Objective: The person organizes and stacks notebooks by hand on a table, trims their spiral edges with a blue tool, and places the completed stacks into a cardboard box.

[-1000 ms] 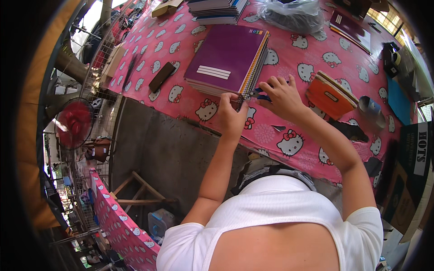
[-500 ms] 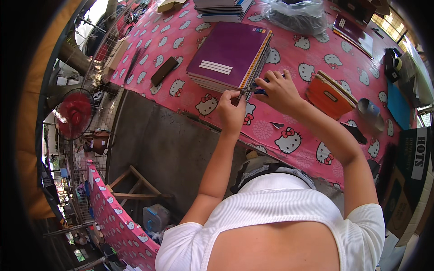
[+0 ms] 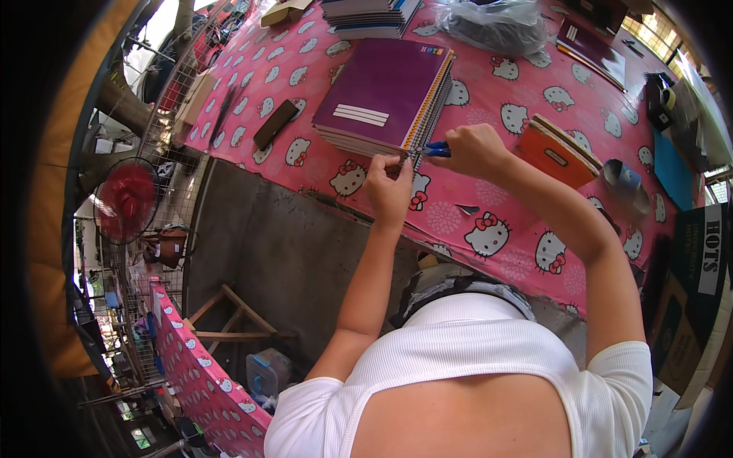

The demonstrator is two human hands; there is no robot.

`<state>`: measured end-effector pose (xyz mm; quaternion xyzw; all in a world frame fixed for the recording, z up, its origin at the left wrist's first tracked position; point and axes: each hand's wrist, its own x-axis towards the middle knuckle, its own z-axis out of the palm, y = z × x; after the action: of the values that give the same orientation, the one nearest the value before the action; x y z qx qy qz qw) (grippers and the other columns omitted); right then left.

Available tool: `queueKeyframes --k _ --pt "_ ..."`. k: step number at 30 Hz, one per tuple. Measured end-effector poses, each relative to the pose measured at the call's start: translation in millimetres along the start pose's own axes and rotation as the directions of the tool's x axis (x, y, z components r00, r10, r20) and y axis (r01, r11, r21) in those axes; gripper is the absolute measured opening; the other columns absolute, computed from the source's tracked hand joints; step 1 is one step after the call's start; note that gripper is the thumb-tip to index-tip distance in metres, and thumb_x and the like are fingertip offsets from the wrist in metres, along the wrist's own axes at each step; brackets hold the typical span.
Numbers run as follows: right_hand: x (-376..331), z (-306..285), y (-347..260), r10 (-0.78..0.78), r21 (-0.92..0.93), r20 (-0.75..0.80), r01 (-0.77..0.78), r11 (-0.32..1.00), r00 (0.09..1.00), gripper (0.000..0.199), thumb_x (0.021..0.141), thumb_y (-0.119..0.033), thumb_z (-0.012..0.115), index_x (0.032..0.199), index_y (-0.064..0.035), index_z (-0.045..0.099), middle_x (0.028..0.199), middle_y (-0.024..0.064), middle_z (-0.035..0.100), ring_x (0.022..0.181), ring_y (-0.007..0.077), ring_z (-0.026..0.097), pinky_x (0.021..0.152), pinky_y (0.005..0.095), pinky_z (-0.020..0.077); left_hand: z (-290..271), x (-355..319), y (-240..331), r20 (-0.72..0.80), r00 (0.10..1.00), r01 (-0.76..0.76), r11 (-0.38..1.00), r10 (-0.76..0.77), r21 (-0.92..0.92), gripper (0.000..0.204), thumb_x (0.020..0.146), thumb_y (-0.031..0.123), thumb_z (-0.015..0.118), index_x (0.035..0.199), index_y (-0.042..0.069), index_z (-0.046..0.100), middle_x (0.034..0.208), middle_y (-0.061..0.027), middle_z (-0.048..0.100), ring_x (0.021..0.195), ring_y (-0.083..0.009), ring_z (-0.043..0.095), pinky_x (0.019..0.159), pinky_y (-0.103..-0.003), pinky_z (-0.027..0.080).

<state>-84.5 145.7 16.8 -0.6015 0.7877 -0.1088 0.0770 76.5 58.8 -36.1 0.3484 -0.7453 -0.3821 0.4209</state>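
Note:
A stack of purple spiral notebooks (image 3: 374, 91) lies near the table's front edge, its wire coils (image 3: 432, 107) along the right side. At the near right corner of the top notebook, my left hand (image 3: 388, 187) pinches the end of the coil between thumb and finger. From the right, my right hand (image 3: 479, 149) is wrapped round a pair of pliers with blue handles (image 3: 437, 149). The jaws of the pliers point left and meet the coil end just above my left fingertips. Exactly what the jaws grip is too small to see.
A dark phone-like slab (image 3: 276, 124) lies left of the stack. Rightward are an orange box-like object (image 3: 556, 155) and a clear roll (image 3: 624, 179). Behind stand more notebooks (image 3: 366, 17) and a plastic bag (image 3: 492, 29). A red fan (image 3: 126, 200) is at far left.
My right hand has gone from loosely spread fingers to a closed grip round the pliers' handles, turning slightly. My left hand keeps its pinch at the notebook corner.

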Motion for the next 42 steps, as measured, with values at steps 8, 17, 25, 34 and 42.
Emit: queueKeyframes --k 8,17,25,34,42 --pt "-11 29 12 -0.077 -0.162 -0.310 0.027 0.986 0.948 0.056 0.075 -0.056 0.064 0.092 -0.0026 0.061 0.090 0.0128 0.061 0.091 0.0292 0.060 0.088 0.0507 0.0410 -5 0 7 0.099 0.962 0.263 0.961 -0.254 -0.092 0.026 0.082 0.014 0.069 0.089 0.001 0.047 0.071 -0.0044 0.060 0.061 -0.0086 0.056 0.054 -0.025 0.047" --pt "-12 28 6 -0.063 -0.136 -0.332 0.018 0.991 0.941 0.057 0.073 -0.055 0.066 0.093 -0.0028 0.060 0.091 0.0119 0.060 0.093 0.0284 0.059 0.094 0.0512 0.0383 -4 -1 -2 0.090 0.977 0.199 0.977 -0.192 -0.077 0.029 0.079 0.012 0.073 0.089 0.001 0.048 0.074 -0.0047 0.062 0.065 -0.0075 0.058 0.057 -0.022 0.046" --pt "-2 25 5 -0.118 -0.181 -0.339 0.058 0.982 0.934 0.056 0.072 -0.056 0.066 0.091 -0.0029 0.063 0.088 0.0116 0.063 0.088 0.0279 0.062 0.086 0.0482 0.0452 -2 0 -2 0.097 0.986 0.139 0.990 -0.135 -0.035 0.028 0.078 0.010 0.072 0.089 0.001 0.048 0.073 -0.0053 0.063 0.064 -0.0080 0.059 0.055 -0.022 0.047" --pt "-11 14 9 0.140 0.001 0.117 -0.141 0.990 0.983 0.058 0.075 -0.061 0.061 0.084 -0.0028 0.065 0.079 0.0127 0.064 0.076 0.0288 0.065 0.070 0.0431 0.0506 -11 4 -22 0.155 0.942 0.327 0.918 -0.297 -0.226 0.034 0.080 0.006 0.067 0.104 0.002 0.043 0.081 -0.0073 0.062 0.072 -0.0105 0.060 0.061 -0.024 0.048" --pt "-6 44 12 -0.107 -0.198 -0.326 0.043 0.979 0.939 0.057 0.073 -0.058 0.064 0.091 -0.0044 0.062 0.089 0.0105 0.062 0.088 0.0255 0.060 0.078 0.0414 0.0437 -2 4 -5 0.209 0.925 0.372 0.867 -0.317 -0.331 0.045 0.077 0.007 0.073 0.108 -0.002 0.043 0.087 -0.0093 0.063 0.073 -0.0088 0.059 0.056 -0.020 0.045"
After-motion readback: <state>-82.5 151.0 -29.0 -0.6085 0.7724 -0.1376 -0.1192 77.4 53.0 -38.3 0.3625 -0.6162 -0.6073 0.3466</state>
